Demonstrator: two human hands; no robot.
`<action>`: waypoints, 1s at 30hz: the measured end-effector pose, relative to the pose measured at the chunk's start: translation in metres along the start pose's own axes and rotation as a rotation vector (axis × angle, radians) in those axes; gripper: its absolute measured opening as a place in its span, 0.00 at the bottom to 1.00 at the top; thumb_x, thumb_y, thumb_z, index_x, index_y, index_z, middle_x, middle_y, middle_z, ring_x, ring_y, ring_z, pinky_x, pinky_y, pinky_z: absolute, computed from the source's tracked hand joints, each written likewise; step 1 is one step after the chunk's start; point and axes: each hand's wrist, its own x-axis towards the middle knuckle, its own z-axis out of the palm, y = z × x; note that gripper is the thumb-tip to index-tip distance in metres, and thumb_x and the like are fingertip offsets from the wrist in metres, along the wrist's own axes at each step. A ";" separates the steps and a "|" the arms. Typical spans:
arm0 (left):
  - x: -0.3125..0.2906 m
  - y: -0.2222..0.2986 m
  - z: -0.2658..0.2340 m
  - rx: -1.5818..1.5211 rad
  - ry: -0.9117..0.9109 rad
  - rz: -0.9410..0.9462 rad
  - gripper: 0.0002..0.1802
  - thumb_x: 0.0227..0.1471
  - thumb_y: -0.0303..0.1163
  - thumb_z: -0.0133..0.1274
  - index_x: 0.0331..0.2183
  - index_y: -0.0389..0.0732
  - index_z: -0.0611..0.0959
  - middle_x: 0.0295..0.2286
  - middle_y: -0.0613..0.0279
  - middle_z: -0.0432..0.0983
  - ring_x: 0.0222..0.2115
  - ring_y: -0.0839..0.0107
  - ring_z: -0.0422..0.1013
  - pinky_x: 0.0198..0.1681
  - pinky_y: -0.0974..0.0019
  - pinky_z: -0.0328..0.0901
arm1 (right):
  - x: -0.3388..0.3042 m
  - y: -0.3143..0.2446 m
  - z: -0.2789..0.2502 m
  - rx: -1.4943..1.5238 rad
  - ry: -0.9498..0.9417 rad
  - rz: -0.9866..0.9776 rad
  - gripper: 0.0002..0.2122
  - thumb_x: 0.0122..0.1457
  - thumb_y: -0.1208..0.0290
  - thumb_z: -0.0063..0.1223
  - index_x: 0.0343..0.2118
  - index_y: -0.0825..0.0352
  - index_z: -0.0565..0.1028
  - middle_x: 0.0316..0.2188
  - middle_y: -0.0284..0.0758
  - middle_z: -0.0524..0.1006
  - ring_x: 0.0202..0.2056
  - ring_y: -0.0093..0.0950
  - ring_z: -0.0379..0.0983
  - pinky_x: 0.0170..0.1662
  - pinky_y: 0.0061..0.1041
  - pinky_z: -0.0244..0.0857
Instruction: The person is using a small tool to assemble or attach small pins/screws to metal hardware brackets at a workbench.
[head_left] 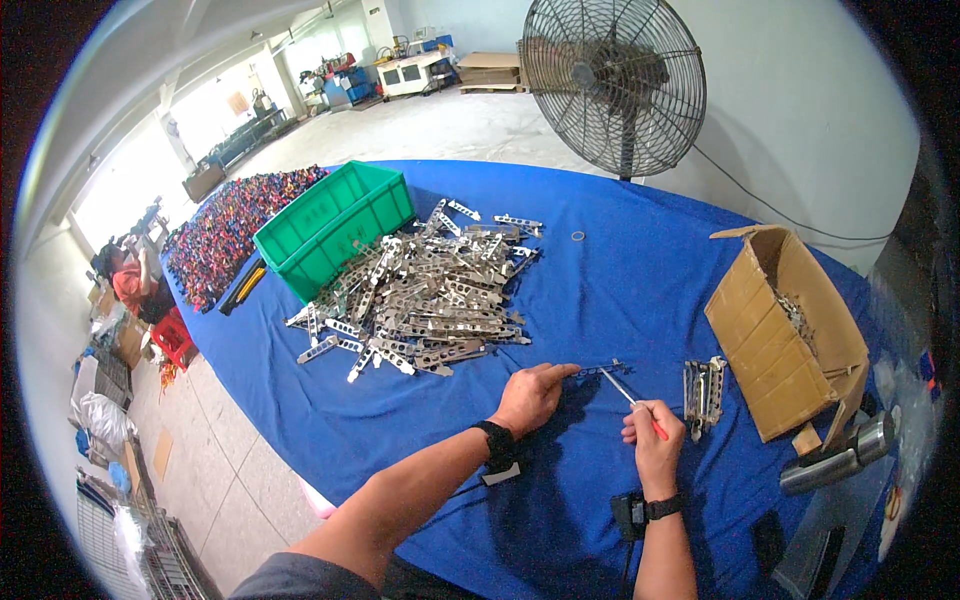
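Note:
My left hand (pixel 530 398) reaches over the blue cloth and pinches one end of a slotted metal bracket (pixel 592 371). In my right hand (pixel 655 440) is a screwdriver (pixel 620 387) with a red handle. Its thin shaft slants up and left, and its tip meets the bracket near the far end; whether it presses on it I cannot tell. A small stack of similar brackets (pixel 704 393) lies to the right of the screwdriver. Beyond my left hand spreads a large loose pile of metal brackets (pixel 430 290).
A green plastic crate (pixel 335 225) stands behind the pile, beside a heap of small multicoloured pieces (pixel 235 230). An open cardboard box (pixel 770 330) holding metal parts is at right, near a steel flask (pixel 838 455). A large fan (pixel 615 80) stands behind the table (pixel 600 270).

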 end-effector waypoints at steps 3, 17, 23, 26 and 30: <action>0.000 -0.003 0.002 0.020 0.014 0.020 0.18 0.51 0.24 0.47 0.44 0.45 0.82 0.25 0.51 0.76 0.28 0.50 0.74 0.32 0.52 0.69 | 0.001 0.003 -0.001 -0.002 0.018 0.019 0.09 0.62 0.71 0.50 0.31 0.72 0.76 0.21 0.35 0.78 0.20 0.21 0.74 0.24 0.20 0.70; 0.000 0.003 -0.002 -0.003 -0.011 -0.018 0.18 0.50 0.22 0.48 0.43 0.45 0.82 0.27 0.52 0.77 0.29 0.51 0.75 0.33 0.53 0.70 | 0.000 0.000 -0.001 -0.014 0.014 0.044 0.09 0.62 0.71 0.50 0.31 0.72 0.76 0.21 0.35 0.78 0.20 0.20 0.74 0.24 0.20 0.70; 0.000 0.000 0.000 0.003 0.000 -0.002 0.19 0.49 0.22 0.49 0.44 0.45 0.82 0.27 0.52 0.77 0.30 0.51 0.75 0.34 0.53 0.70 | 0.000 0.001 0.000 -0.009 0.014 0.009 0.09 0.62 0.71 0.50 0.30 0.71 0.76 0.21 0.35 0.78 0.20 0.20 0.74 0.24 0.20 0.70; 0.000 0.000 0.000 -0.002 -0.007 -0.013 0.19 0.49 0.23 0.49 0.43 0.46 0.83 0.28 0.52 0.78 0.30 0.51 0.75 0.34 0.53 0.70 | 0.000 -0.001 -0.002 -0.020 0.005 0.041 0.09 0.62 0.71 0.50 0.29 0.71 0.76 0.21 0.35 0.78 0.20 0.20 0.74 0.23 0.20 0.70; -0.001 0.001 -0.001 -0.020 0.000 -0.016 0.19 0.49 0.23 0.49 0.44 0.46 0.83 0.27 0.53 0.77 0.30 0.51 0.75 0.34 0.53 0.70 | -0.001 -0.003 -0.001 -0.003 -0.009 0.065 0.09 0.62 0.71 0.50 0.29 0.71 0.76 0.21 0.35 0.78 0.20 0.20 0.74 0.23 0.20 0.70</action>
